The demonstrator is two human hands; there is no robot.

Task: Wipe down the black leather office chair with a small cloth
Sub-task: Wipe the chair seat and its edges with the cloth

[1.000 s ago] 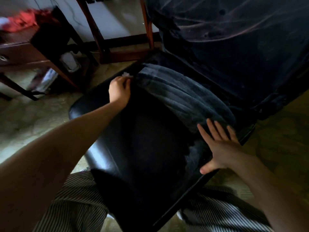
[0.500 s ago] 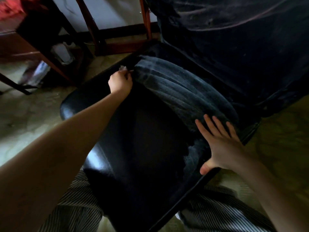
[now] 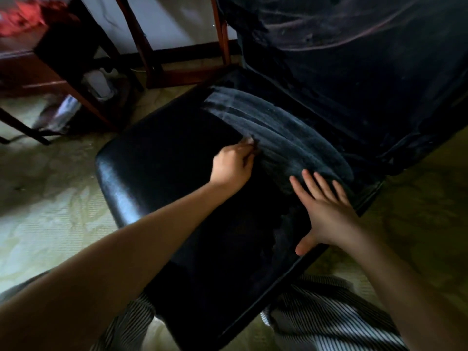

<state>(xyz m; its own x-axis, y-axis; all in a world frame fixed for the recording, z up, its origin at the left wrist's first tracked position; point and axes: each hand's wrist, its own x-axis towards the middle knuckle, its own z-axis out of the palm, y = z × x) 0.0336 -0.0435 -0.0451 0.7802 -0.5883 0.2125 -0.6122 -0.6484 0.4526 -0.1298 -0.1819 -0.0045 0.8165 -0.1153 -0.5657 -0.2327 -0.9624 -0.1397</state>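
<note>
The black leather office chair (image 3: 162, 178) fills the middle of the view, its seat towards me and its dusty backrest (image 3: 354, 59) at the upper right. Grey dust streaks (image 3: 273, 133) cover the rear part of the seat; the front part is dark and shiny. My left hand (image 3: 231, 167) is closed on a small cloth (image 3: 249, 142), of which only a dark scrap shows past the fingers, pressed on the seat at the edge of the dusty band. My right hand (image 3: 326, 211) lies flat on the seat's right side, fingers spread, holding nothing.
A dark wooden table (image 3: 38, 69) with red fabric (image 3: 20, 19) on it stands at the upper left. Wooden legs (image 3: 141, 41) of other furniture rise behind the seat. Patterned pale floor (image 3: 50, 211) surrounds the chair. My striped trousers (image 3: 329, 312) show below the seat.
My left hand with the cloth has slid from the seat's rear left corner towards the middle, along the edge of the dust. My right hand stays flat on the seat.
</note>
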